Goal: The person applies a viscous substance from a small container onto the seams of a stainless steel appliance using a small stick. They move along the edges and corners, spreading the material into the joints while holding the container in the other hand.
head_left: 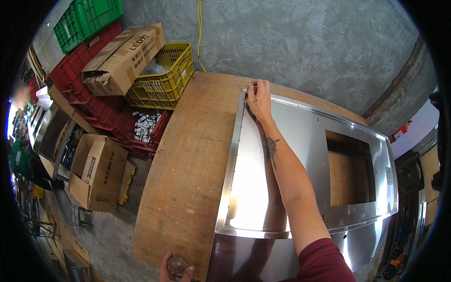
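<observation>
A shiny stainless steel panel [300, 127] with a raised rim and a rectangular cut-out lies on the wooden table [188, 155]. My right arm stretches over it, and my right hand [259, 97] is at its far left corner. The fingers there are pinched together against the rim; whatever is between them is hidden or too small to name. At the lower edge, left of the panel, my left hand [165, 272] holds a small round clear container [178, 264]. Its contents are not distinct.
Left of the table stand stacked red crates [70, 70], a green crate [87, 23], a yellow crate [155, 87], a long cardboard box [124, 58] and an open carton [101, 174]. A grey wall [291, 42] borders the far side. A person in green [19, 157] is far left.
</observation>
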